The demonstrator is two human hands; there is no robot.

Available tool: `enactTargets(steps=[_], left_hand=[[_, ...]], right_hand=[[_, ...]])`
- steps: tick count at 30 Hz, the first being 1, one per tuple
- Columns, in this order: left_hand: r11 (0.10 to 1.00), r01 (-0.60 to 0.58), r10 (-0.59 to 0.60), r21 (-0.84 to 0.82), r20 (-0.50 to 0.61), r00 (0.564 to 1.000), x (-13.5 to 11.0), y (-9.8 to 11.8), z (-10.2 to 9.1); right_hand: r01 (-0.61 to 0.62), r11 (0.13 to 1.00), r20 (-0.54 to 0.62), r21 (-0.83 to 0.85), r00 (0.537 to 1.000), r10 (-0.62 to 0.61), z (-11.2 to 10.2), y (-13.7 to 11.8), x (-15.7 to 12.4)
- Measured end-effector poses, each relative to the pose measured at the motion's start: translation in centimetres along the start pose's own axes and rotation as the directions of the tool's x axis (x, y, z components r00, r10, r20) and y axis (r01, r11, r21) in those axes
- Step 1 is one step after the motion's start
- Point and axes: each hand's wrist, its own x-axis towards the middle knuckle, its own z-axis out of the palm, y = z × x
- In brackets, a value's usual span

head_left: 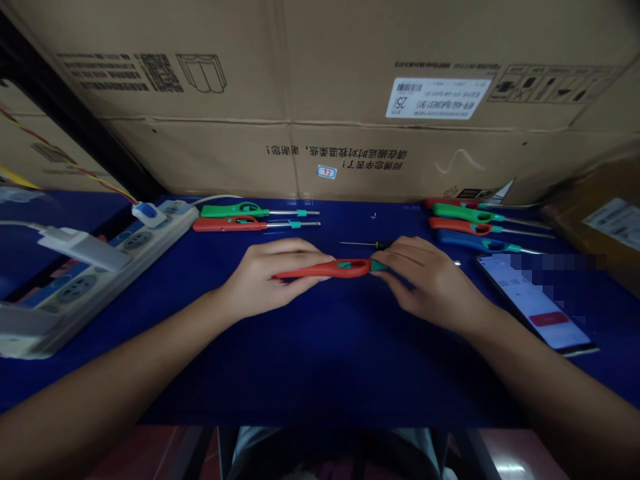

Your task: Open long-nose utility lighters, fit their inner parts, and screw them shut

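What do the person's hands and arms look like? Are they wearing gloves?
The left hand and right hand are bare, without gloves. The left forearm and right forearm have no sleeves showing, and I can't see any watch or bracelet.

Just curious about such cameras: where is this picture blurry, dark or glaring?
All in the head view: the red lighter shows fairly clearly; the far-right carton looks smeared; the phone has pixel blocks along its right edge; the bottom-right floor has glare; the blue table darkens toward its near edge.
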Motion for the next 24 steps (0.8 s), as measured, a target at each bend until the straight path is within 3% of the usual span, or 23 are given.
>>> enactTargets(steps=[3,5,7,10,14,20,24], left_hand=[[0.987,0.16,-0.159,-0.027,0.029,0.987,0.0,-0.5,0.2],[0.945,0.318,-0.309,-0.075,0.104,0.945,-0.1,-0.7,0.5],[0.905,0.413,-0.386,-0.102,0.211,0.898,-0.1,-0.8,0.7],[0.91,0.402,-0.365,-0.101,0.268,0.892,-0.1,-0.7,0.7],[0.938,0.332,-0.304,-0.103,0.22,0.927,-0.1,-0.5,0.5],[0.965,0.249,-0.229,-0.081,0.2,0.953,-0.4,0.1,0.8],[0.954,0.293,-0.271,-0.059,0.239,0.932,-0.6,-0.5,1.2]], right_hand=[[-0.106,0.994,0.042,0.011,0.994,0.105,0.0,0.1,-0.2],[-0.181,0.983,0.055,0.01,0.982,0.18,0.1,0.2,-0.3],[-0.228,0.973,0.079,0.032,0.971,0.225,0.3,0.2,-0.3],[-0.226,0.968,0.134,0.112,0.968,0.211,0.6,0.0,-0.3],[-0.238,0.95,0.224,0.204,0.956,0.192,0.6,-0.3,-0.2],[-0.318,0.918,0.271,0.239,0.929,0.251,0.3,-0.7,-0.3],[-0.425,0.883,0.387,0.198,0.862,0.328,0.1,-0.7,-0.1]])
